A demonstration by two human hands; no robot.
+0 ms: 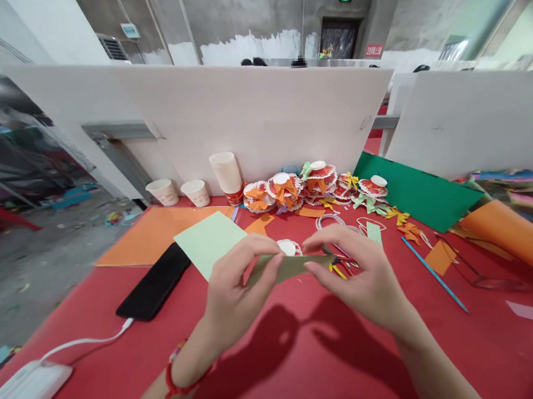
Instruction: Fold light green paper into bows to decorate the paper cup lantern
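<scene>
Above the red table, my left hand (235, 284) pinches a piece of olive-green paper (292, 267) between thumb and fingers. My right hand (366, 274) is at the paper's other end, its thumb along the lower edge and its fingers curled over the top. The paper is seen nearly edge-on, so its full shape is hidden. Just behind it, a small white paper cup (288, 246) is partly covered by my hands. Scissors with red handles (345, 259) lie by my right fingers, mostly hidden.
Several frilled paper cups with bows (285, 188) stand along the white partition (253, 117). A pale green sheet (210, 238), orange sheet (129, 236) and black phone (157, 282) lie left. A blue pencil (435, 276) and green board (418, 191) are right.
</scene>
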